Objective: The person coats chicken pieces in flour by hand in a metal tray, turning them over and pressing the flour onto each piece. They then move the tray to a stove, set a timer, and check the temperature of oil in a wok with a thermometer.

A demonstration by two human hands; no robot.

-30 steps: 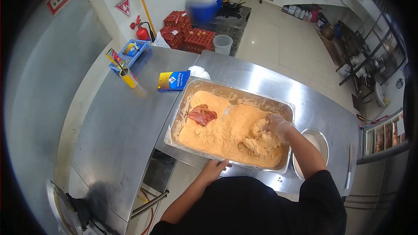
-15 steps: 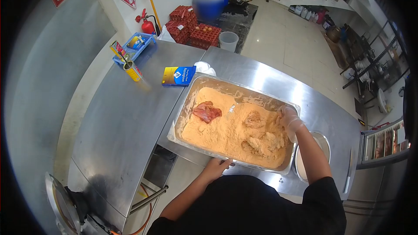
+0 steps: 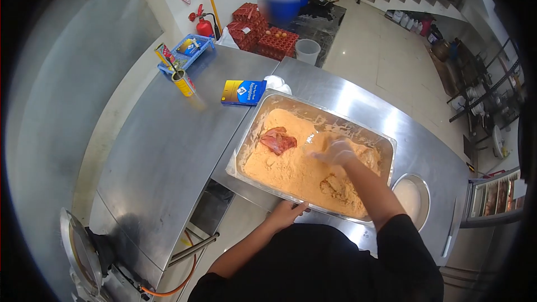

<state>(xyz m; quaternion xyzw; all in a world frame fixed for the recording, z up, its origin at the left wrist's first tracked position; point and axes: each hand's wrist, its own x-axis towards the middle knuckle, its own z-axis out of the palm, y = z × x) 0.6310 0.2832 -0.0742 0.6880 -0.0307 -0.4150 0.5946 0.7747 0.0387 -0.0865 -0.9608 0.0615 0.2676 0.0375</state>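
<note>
A large steel pan [image 3: 386, 141] full of orange breading flour [image 3: 285, 170] sits on the steel counter. A raw red piece of meat [image 3: 277, 140] lies on the flour at the pan's left. Flour-coated pieces [image 3: 335, 185] lie near the pan's front right. My right hand [image 3: 334, 151], in a clear glove, hovers spread over the flour in the middle of the pan, right of the raw meat, holding nothing that I can see. My left hand [image 3: 288, 212] rests bare on the pan's near rim.
A round metal bowl [image 3: 412, 198] sits right of the pan. A blue box [image 3: 243, 92], a yellow can [image 3: 183, 83] and a blue basket [image 3: 186, 51] stand on the counter's far left. Red egg crates [image 3: 263, 36] and a white bucket [image 3: 307, 51] are on the floor beyond.
My right hand has moved left from the coated pieces at the pan's right edge to the middle of the pan, toward the raw meat. The left hand stays on the rim.
</note>
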